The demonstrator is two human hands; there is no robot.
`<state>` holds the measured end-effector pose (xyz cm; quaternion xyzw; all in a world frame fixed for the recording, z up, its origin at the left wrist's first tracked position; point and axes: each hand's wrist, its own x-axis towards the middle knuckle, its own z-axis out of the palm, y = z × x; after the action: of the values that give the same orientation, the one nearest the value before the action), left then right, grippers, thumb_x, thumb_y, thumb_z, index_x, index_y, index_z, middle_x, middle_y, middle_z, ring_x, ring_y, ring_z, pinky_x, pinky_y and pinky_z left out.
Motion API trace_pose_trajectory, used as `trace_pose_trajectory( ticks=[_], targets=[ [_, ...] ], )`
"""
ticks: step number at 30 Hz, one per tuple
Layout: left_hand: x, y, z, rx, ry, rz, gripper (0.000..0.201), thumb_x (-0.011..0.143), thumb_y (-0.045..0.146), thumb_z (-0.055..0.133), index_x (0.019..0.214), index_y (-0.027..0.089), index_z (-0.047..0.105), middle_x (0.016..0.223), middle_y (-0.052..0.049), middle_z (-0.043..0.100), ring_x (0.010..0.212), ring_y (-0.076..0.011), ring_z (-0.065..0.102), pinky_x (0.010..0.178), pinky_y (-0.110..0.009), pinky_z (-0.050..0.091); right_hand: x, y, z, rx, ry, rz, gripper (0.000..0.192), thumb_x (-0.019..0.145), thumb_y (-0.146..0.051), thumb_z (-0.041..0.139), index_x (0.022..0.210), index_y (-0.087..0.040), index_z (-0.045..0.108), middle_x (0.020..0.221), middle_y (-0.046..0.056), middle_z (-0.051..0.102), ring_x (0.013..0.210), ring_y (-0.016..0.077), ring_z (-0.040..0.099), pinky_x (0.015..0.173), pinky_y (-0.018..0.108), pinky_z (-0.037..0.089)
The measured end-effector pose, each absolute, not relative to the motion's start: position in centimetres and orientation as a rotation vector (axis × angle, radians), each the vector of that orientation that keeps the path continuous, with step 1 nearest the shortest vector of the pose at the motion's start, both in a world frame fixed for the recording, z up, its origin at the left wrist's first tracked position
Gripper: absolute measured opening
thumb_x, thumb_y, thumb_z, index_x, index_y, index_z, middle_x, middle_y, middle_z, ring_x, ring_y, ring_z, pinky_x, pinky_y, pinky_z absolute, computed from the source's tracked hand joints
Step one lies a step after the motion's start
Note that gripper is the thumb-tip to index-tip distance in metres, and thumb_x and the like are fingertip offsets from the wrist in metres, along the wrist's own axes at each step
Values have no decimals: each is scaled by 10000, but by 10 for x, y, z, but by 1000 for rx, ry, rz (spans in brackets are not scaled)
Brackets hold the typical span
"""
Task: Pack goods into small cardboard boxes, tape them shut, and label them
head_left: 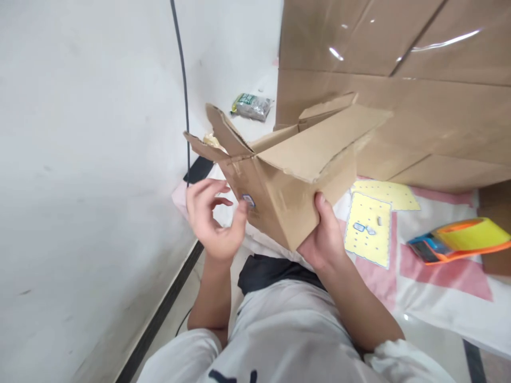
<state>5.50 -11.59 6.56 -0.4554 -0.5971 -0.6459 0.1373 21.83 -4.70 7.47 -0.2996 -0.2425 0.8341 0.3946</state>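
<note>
A small brown cardboard box (pixel 275 202) is held up in front of my body, tilted, with its top flaps raised. My right hand (pixel 325 234) grips its lower near corner, thumb on the side and the other fingers underneath, mostly hidden. On the box's left end is a small blue-edged sticker (pixel 248 200). My left hand (pixel 215 218) is beside that end, fingers curved and apart. Its thumb tip reaches the sticker's edge; whether it presses on it I cannot tell.
A large cardboard box (pixel 399 117) stands behind. Right, on a pink-and-white cloth (pixel 439 282), lie yellow sheets (pixel 369 247) with small stickers and an orange-and-blue tape dispenser (pixel 459 242). A plastic packet (pixel 252 107) lies farther back. A white wall (pixel 88 159) with a hanging black cable (pixel 183 74) borders the left.
</note>
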Motion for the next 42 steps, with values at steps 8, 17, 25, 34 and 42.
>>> trace_pose_trajectory(
  ticks=[8,17,25,34,42],
  targets=[
    [83,-121,67,-1661,-1423,-1670,198,931,368,725,1055,221,679,1137,-77,702,1056,-225,680,903,-388,556,257,-80,84,-684,-721,1844,583,873,-599,721,1375,-314,640,1259,20,755,1349,294,613,1147,491,514],
    [112,-122,76,-1579,-1367,-1512,151,896,115,683,1016,206,679,1029,-61,745,935,-184,713,815,-307,554,280,-95,80,-662,-728,1789,634,841,-581,762,1408,-333,624,1352,19,717,1387,297,584,1152,467,509],
    [122,-118,75,-1605,-1324,-1638,117,885,137,668,982,193,635,942,-44,705,874,-165,677,794,-292,546,285,-93,78,-691,-612,1834,625,856,-593,739,1408,-322,624,1271,25,755,1283,302,655,1123,473,521],
    [129,-78,41,-1128,-1618,-2534,235,961,405,647,910,192,561,768,11,641,593,-95,621,545,-208,487,307,-77,91,-673,-498,1897,573,842,-656,710,1333,-367,648,1247,13,750,1256,325,657,1070,587,549],
    [167,-15,-7,-1936,-1810,-2132,288,920,435,719,817,178,641,796,-34,692,695,-134,643,614,-247,549,330,-63,93,-723,-455,1787,593,784,-652,761,1292,-359,669,1287,27,730,1288,356,628,1056,655,537]
  ],
)
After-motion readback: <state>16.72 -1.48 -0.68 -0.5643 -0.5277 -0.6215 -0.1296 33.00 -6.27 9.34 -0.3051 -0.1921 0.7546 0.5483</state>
